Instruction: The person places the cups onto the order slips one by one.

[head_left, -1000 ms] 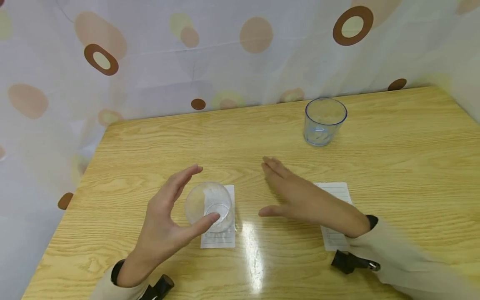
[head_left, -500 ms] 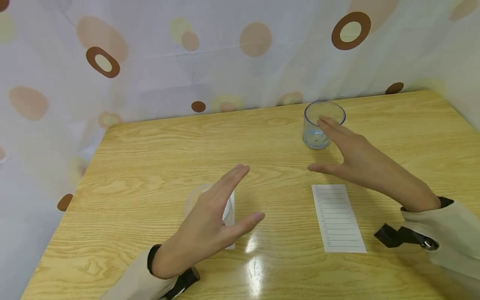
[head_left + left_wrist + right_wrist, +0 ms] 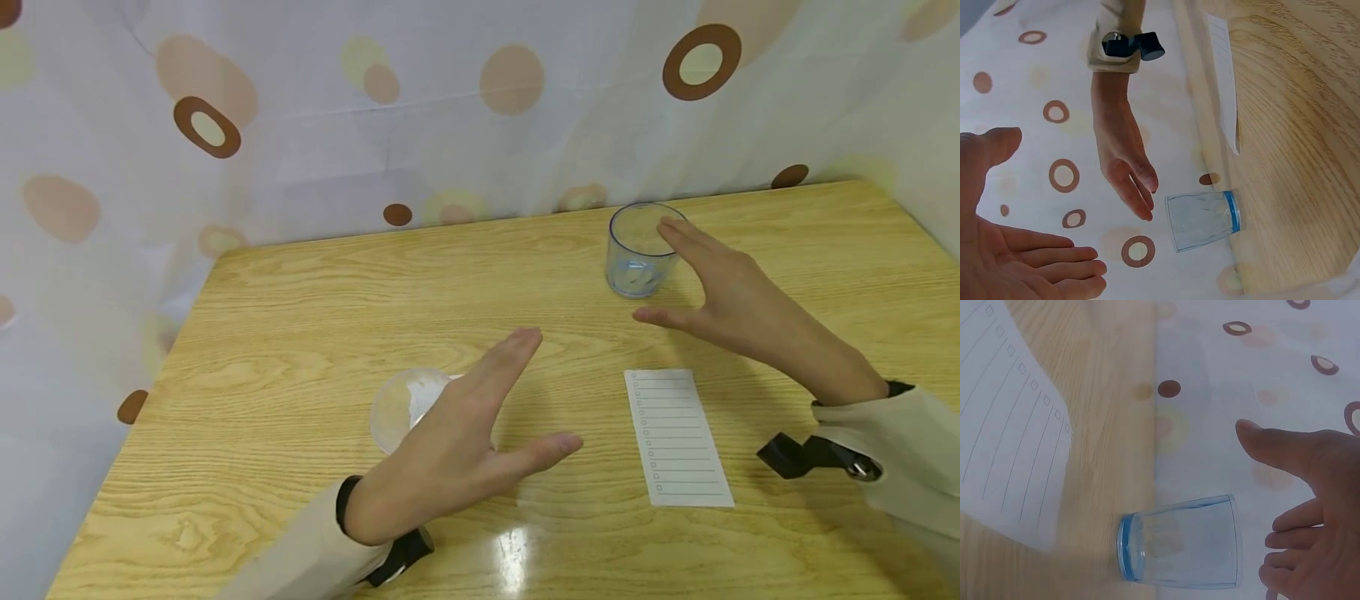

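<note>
A clear cup with a blue rim (image 3: 637, 271) stands upright near the back of the table; the right wrist view shows the same blue-tinted cup (image 3: 1191, 547) side-on. Beside it hovers my right hand (image 3: 731, 292), fingers straight and thumb spread apart, holding nothing. Lower in the head view, my left hand (image 3: 457, 437) hangs over the table with its thumb wide of the fingers, its palm bare in the left wrist view. Behind that hand a second clear round cup (image 3: 397, 408) is partly covered from sight.
A lined white paper slip with checkboxes (image 3: 678, 437) lies on the wooden table (image 3: 300, 333), between the hands and toward the front. Another white slip under the left cup is mostly hidden. A dotted curtain (image 3: 322, 133) hangs behind the table's back edge.
My left hand has moved right, away from around the left cup. My right hand has gone right and back, from the table's middle to the blue-rimmed cup, uncovering the right slip.
</note>
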A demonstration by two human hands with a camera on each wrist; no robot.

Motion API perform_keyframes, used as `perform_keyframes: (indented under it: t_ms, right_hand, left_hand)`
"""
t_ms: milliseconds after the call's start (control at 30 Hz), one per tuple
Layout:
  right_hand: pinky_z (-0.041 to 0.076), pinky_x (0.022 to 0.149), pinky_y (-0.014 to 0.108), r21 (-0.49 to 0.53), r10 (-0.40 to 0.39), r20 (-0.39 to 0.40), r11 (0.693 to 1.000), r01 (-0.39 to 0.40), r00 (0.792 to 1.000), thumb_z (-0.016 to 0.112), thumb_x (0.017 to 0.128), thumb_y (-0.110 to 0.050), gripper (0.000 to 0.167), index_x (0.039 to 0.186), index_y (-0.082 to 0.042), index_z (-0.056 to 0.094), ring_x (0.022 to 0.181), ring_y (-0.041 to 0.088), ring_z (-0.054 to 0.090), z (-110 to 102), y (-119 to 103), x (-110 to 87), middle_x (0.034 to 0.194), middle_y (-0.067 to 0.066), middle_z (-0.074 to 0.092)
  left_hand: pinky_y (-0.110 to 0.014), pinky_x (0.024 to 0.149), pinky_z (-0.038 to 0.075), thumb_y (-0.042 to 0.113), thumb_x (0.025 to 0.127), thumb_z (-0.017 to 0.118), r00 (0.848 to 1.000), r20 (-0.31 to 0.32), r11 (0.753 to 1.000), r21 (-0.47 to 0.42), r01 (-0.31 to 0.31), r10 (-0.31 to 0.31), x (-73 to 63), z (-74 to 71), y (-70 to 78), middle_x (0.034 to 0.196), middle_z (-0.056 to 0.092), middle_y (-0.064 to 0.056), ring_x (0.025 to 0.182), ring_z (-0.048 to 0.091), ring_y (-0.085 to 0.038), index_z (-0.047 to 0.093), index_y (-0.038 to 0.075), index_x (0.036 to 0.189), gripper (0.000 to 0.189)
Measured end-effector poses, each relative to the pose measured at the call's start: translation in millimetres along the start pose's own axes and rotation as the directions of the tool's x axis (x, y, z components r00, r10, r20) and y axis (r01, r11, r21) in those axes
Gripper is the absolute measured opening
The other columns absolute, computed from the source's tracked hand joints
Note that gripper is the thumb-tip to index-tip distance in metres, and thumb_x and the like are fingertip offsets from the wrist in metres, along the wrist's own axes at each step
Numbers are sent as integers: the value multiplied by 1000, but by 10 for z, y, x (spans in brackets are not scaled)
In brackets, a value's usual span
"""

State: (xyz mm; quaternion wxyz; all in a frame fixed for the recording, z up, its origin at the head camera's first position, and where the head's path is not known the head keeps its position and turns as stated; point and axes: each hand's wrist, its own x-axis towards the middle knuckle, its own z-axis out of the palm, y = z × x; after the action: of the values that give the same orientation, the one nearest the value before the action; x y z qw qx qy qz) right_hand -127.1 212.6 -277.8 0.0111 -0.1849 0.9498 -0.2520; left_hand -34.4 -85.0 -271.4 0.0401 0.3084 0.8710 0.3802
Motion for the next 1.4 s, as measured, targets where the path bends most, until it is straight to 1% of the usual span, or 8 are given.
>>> perform_keyframes:
  t_ms: [333,500,600,733,867,1100,1200,1400]
  right_hand:
    - [22,109,62,19,31,-77,999,-29,997,80,80,-32,101,151,6,19,140,47,19,-3,117,63,156,26,19]
    - [19,109,63,91,61,-145,995,-48,988,76,84,-37,96,152,1,20,141,45,19,55,156,62,157,23,19]
    - [17,110,63,129,84,-171,990,-62,982,74,84,-39,95,153,0,20,142,44,18,87,171,71,157,23,20]
    - [17,111,62,144,107,-189,986,-80,976,75,84,-40,97,153,0,20,142,44,18,96,191,103,157,22,20]
    - [17,111,62,152,138,-195,982,-109,971,77,82,-39,99,153,-1,20,142,45,18,100,228,158,157,22,20]
    - [20,109,62,214,242,-181,956,-202,953,80,78,-41,106,153,2,17,141,46,19,187,337,213,155,25,21]
    - [23,108,64,267,276,-175,937,-224,945,80,78,-43,108,154,-1,15,140,47,21,242,369,230,156,24,20]
    - [23,111,56,373,277,-216,909,-183,936,80,79,-36,103,154,-4,17,141,42,23,347,395,258,156,19,24]
  left_hand:
    - [-38,116,21,51,92,59,995,97,1000,-19,19,-17,86,114,69,160,14,-1,145,9,-7,18,8,154,86]
    - [-41,116,21,54,93,55,985,173,995,94,-14,-3,108,283,86,161,12,-5,147,3,-14,16,5,154,88]
    - [-38,117,13,58,94,50,963,269,970,225,-96,33,151,427,86,160,8,-13,147,-3,-21,12,0,154,91]
    - [-34,117,1,62,94,44,919,394,924,345,-167,18,255,593,77,159,1,-20,147,-8,-27,6,-3,153,96]
    - [-33,117,1,65,92,43,891,453,889,424,-175,-41,370,736,74,159,-1,-21,146,-9,-28,5,-3,152,99]
    - [-33,117,2,74,88,34,811,552,851,506,-139,-195,523,965,98,159,-10,-15,145,-16,-24,1,2,153,103]
    - [-34,117,3,74,88,35,807,549,835,533,-136,-219,593,1015,79,159,-8,-15,145,-14,-25,2,1,154,103]
    - [-34,117,5,72,88,39,791,553,825,553,-113,-262,693,1042,50,159,-10,-14,145,-14,-26,1,2,154,103]
